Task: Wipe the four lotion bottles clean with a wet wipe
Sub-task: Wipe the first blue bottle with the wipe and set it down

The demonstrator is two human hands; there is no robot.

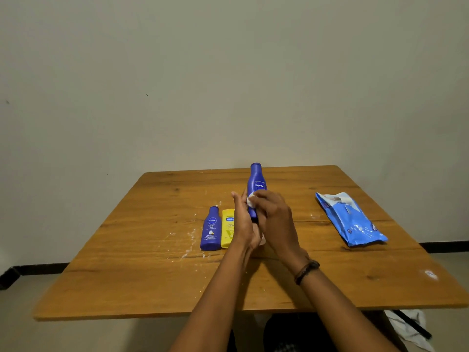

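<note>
Three lotion bottles show plainly. One dark blue plastic Nivea bottle is raised upright above the middle of the brown wooden desk, cap up. Its round logo faces the camera, and its lower body is hidden between both hands. The left hand holds that lower body from the left. The right hand pinches a small bunched white wet wipe against the bottle just under the logo. Just left of the hands, a second dark blue Nivea bottle and a yellow Vaseline bottle sit side by side, touching. A pale shape beneath the hands is too hidden to name. Well to the right lies a crinkled blue plastic wipe pack; its contents cannot be made out. White smears streak the desk near the bottles.
</note>
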